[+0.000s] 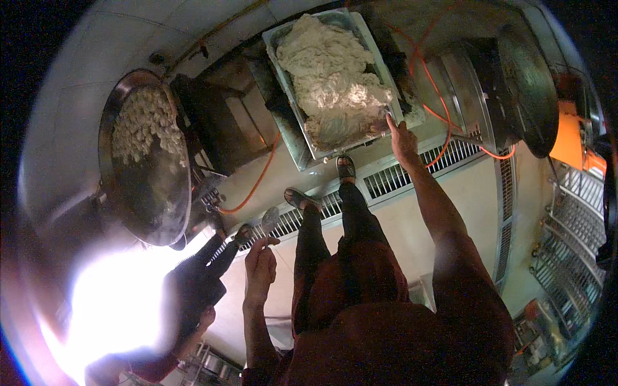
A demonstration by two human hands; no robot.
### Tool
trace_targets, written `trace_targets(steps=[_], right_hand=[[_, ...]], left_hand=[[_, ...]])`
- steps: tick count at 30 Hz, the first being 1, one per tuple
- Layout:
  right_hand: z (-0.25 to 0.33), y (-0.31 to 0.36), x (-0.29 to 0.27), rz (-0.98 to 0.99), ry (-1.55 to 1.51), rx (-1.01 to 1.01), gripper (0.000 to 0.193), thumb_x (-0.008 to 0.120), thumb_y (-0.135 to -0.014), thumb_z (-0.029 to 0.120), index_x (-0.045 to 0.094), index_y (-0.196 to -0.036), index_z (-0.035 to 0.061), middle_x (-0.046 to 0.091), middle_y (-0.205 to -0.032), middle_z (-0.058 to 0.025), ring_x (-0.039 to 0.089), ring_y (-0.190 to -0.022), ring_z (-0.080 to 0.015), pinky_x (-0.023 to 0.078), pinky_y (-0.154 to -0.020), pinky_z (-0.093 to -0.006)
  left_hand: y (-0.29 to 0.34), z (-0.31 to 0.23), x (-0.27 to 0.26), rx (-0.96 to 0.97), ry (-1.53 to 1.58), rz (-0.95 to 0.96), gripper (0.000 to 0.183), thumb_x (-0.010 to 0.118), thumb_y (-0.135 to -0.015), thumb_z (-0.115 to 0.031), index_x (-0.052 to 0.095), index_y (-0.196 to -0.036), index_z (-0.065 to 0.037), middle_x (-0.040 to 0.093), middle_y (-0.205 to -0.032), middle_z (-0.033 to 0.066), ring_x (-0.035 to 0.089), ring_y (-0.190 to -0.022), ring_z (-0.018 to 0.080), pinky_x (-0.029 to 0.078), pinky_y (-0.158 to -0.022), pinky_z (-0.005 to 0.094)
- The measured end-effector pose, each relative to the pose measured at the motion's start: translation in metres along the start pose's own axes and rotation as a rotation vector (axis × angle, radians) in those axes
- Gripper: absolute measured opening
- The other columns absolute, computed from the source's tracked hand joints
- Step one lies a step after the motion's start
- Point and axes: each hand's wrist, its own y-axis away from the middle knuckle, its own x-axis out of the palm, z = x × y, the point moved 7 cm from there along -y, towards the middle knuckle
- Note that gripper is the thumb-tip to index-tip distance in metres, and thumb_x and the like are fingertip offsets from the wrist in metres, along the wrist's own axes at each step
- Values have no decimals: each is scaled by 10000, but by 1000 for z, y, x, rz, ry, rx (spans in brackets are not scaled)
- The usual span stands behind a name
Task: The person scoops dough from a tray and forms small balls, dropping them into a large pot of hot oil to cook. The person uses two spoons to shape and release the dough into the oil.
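My left hand (260,267) is closed round the handle of a metal spoon (270,220), its rounded bowl pointing up, away from me. In front of me stands a large rectangular metal tray (298,132), heaped with a pale, wet, lumpy food mass (328,64). My right hand (403,143) is at the tray's near right corner, with its fingers closed. A small light bit shows at its fingertips by the rim, but I cannot make out what it grips. The spoon is apart from the tray.
At left, a big wok (151,193) holds pale chunks. A co-worker (193,289) stands near it, beside a bright glare. Orange hoses (444,96) run around the burners. A large dark pan (529,90) leans at right. Drain grates (386,183) cross the floor; wire racks (573,238) stand right.
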Motion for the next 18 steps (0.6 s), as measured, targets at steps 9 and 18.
trace_targets(steps=[9, 18], right_hand=[[-18, 2, 36, 26, -204, -71, 659, 616, -992, 60, 386, -1604, 143, 658, -986, -224, 694, -879, -408, 582, -740, -494], [8, -2, 43, 29, -477, -66, 492, 587, -1020, 103, 509, -1504, 74, 670, -1280, -267, 677, -1105, -448, 547, -934, -515]], left_hand=[[-6, 35, 9, -31, 82, -27, 294, 464, -1066, -241, 656, -1215, -75, 355, -639, -82, 292, -496, 16, 232, -441, 221], [-10, 41, 3, 1, 22, -23, 293, 452, -1068, -231, 648, -1213, -68, 364, -602, -83, 304, -465, 15, 241, -415, 224]])
